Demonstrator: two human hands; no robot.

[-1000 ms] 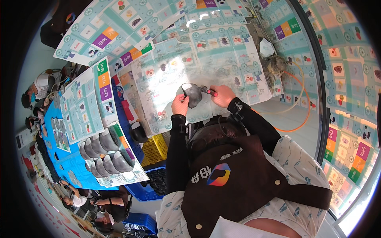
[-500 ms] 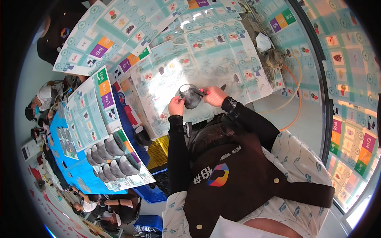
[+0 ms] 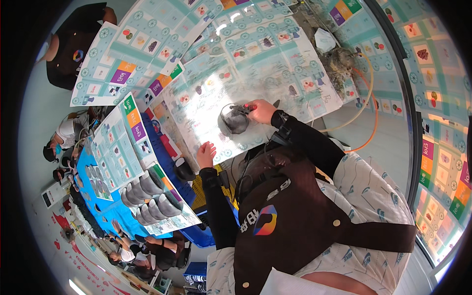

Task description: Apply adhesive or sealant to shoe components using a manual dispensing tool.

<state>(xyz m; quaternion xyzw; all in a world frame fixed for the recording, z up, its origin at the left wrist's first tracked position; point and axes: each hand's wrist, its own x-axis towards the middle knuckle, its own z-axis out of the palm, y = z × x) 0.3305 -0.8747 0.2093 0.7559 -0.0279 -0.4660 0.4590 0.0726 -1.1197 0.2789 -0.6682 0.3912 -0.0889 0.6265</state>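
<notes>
A dark grey, rounded, shell-like piece [image 3: 234, 121] lies on the paper-covered worktable. My right hand [image 3: 262, 111] is closed at its far right edge around a dark, slim tool [image 3: 241, 107] whose kind I cannot make out. One end of it reaches over the piece. A dark pointed end [image 3: 277, 104] shows beyond the knuckles. My left hand [image 3: 206, 154] is near the table's front left edge, apart from the piece, with its fingers spread and nothing seen in them.
Several similar grey shells [image 3: 150, 196] stand in rows on a board to the left. A black rounded object [image 3: 185, 169] and a yellow crate [image 3: 198, 191] are beside the table. Yellow and orange hoses [image 3: 372, 118] hang at the right. Other people [image 3: 73, 49] are on the left side.
My left hand has let go of the grey piece's left side and drawn back toward me and to the left. My right hand stays at its right edge.
</notes>
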